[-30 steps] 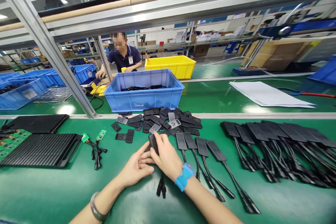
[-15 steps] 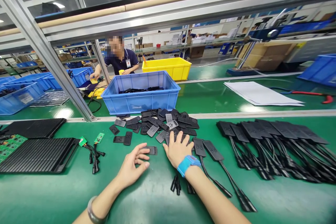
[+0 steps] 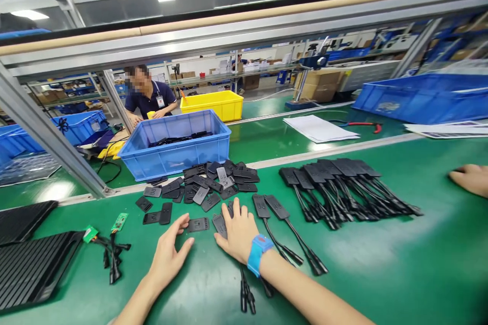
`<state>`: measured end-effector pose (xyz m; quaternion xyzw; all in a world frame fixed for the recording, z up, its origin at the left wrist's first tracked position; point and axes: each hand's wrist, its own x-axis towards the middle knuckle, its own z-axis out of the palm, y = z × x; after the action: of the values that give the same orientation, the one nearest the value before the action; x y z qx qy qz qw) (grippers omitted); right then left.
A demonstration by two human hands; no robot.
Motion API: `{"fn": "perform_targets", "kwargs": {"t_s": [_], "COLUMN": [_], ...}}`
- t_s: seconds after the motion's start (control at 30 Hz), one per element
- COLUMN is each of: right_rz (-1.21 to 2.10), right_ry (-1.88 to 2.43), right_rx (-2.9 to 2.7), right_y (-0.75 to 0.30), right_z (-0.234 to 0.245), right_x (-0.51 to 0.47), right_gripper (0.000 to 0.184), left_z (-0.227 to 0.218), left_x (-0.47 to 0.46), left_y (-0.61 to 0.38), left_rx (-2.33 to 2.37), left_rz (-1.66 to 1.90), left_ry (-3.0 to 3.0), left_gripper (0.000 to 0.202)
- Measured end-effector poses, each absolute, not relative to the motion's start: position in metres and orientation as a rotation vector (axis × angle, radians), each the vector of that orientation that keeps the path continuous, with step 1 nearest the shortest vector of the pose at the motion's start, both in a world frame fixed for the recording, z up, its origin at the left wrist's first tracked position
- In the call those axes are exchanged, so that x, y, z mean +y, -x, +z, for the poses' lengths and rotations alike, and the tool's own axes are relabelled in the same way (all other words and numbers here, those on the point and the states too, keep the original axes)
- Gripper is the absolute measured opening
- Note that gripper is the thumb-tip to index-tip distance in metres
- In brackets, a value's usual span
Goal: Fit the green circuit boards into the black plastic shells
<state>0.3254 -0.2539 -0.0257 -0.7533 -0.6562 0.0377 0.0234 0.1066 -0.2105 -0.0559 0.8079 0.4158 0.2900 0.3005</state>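
Observation:
My left hand (image 3: 170, 250) is open, fingers curved and thumb apart, its fingertips beside a flat black plastic cover (image 3: 199, 224) on the green bench. With fingers spread, my right hand (image 3: 241, 232) rests over another black cover (image 3: 220, 226), partly hiding it and whatever else lies beneath. Black cable ends with connectors (image 3: 247, 292) stick out below that hand. Beyond both hands lies a loose pile of black covers (image 3: 202, 183). Just right of my right hand are two black cased pieces with split cables (image 3: 261, 206).
Many cabled black cases (image 3: 335, 175) lie in a row at right. Small green circuit boards with cables (image 3: 120, 221) and black ribbed trays (image 3: 41, 259) are at left. A blue bin (image 3: 175, 155) stands behind the pile. Another person's hand (image 3: 470, 179) enters at right.
The view has swung to the right. My right hand has come slightly nearer, and a cover now shows at its left side. Another person's hand has appeared at the right edge.

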Motion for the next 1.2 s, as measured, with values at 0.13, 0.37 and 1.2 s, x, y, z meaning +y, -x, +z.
{"fn": "perform_targets", "kwargs": {"t_s": [0.13, 0.37, 1.2], "right_rz": [0.19, 0.824, -0.126], "right_ry": [2.242, 1.987, 2.554], "right_rx": [-2.026, -1.998, -1.717], "right_y": [-0.333, -0.414, -0.414], "right_z": [-0.014, 0.055, -0.034], "right_x": [-0.265, -0.259, -0.26], "right_gripper": [0.069, 0.053, 0.069], "left_z": [-0.06, -0.078, -0.091], "left_x": [-0.205, -0.203, -0.197], "left_y": [-0.104, -0.101, -0.101], "left_rx": [1.191, 1.31, 1.308], "left_rz": [0.807, 0.627, 0.483], "left_ry": [-2.222, -2.4, -2.6], "left_gripper": [0.05, 0.073, 0.08]}}
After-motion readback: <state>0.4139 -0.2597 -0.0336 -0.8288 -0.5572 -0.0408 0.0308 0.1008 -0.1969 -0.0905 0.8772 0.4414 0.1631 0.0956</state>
